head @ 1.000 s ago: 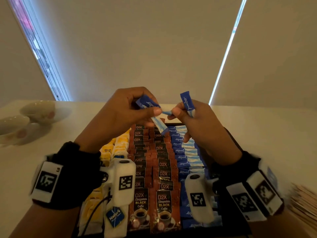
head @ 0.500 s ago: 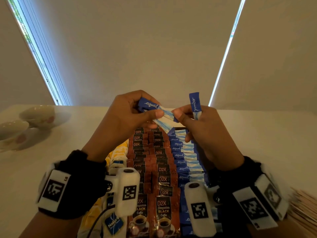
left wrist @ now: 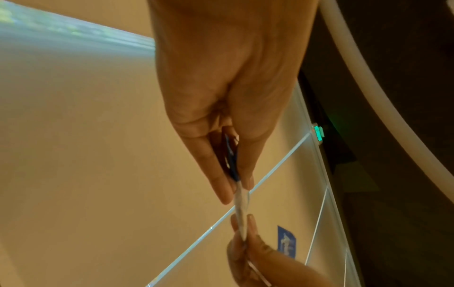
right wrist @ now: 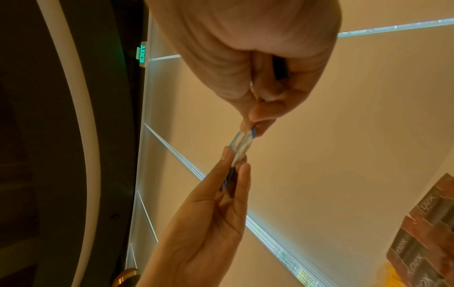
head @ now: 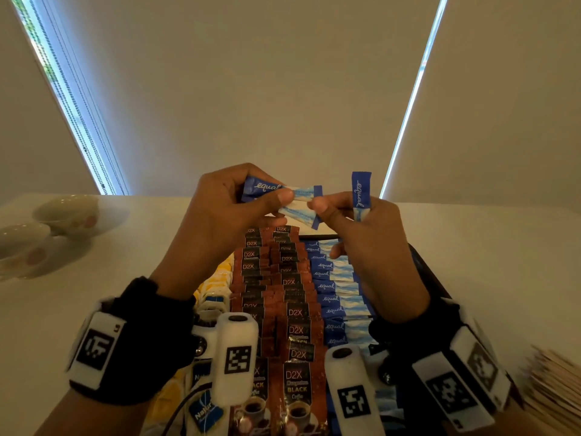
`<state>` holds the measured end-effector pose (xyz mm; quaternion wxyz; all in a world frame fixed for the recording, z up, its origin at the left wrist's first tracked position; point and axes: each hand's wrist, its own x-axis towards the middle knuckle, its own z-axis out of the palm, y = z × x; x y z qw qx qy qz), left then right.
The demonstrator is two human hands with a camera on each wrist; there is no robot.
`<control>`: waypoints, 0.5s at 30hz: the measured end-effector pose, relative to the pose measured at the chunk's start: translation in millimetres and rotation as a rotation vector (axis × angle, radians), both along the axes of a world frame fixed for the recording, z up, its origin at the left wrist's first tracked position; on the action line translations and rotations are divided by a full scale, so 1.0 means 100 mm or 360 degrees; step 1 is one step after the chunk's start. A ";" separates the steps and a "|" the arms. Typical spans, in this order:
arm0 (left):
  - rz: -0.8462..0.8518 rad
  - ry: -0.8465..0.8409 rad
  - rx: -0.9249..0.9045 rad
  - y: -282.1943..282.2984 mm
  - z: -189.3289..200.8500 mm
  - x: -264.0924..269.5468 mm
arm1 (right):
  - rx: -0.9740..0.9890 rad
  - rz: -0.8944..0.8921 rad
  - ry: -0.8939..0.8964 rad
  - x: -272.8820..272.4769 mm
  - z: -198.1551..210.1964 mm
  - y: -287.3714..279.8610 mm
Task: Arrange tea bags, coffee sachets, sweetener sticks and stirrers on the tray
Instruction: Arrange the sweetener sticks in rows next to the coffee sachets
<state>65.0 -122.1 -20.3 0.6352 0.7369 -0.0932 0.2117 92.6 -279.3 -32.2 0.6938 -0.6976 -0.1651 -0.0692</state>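
Note:
Above the black tray (head: pixel 428 273), my left hand (head: pixel 283 196) pinches two blue and white "equal" sweetener sticks (head: pixel 267 187) by their blue ends. My right hand (head: pixel 317 204) pinches the far end of one of these sticks between thumb and forefinger, and also holds another sweetener stick (head: pixel 361 193) upright in its fingers. In the left wrist view the shared stick (left wrist: pixel 242 205) runs edge-on between both hands. The right wrist view shows the same stick (right wrist: pixel 242 143) the same way. On the tray lie rows of yellow tea bags (head: pixel 217 278), D2X coffee sachets (head: pixel 283 278) and sweetener sticks (head: pixel 333 287).
Two pale cups (head: pixel 63 212) stand on the white table at the far left. A pile of wooden stirrers (head: pixel 553 382) lies on the table at the lower right, beside the tray. Closed blinds hang behind the table.
Both hands stayed together above the tray's far end. The sticks in my left hand have turned more level, and the stick in my right hand now stands more upright.

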 end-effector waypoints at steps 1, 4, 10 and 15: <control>-0.0028 0.0036 -0.0039 0.01 0.00 0.00 | 0.0002 -0.0013 -0.0007 0.00 0.00 0.00; -0.0024 0.0060 -0.0105 0.02 -0.01 0.00 | 0.0023 -0.0006 0.0003 -0.01 0.01 0.00; 0.0026 0.0050 -0.0099 0.01 -0.01 -0.01 | -0.0057 -0.0043 -0.0017 -0.03 0.00 0.01; 0.0109 0.0009 -0.0085 -0.03 -0.03 -0.01 | -0.0266 -0.0085 -0.0094 -0.06 -0.02 0.05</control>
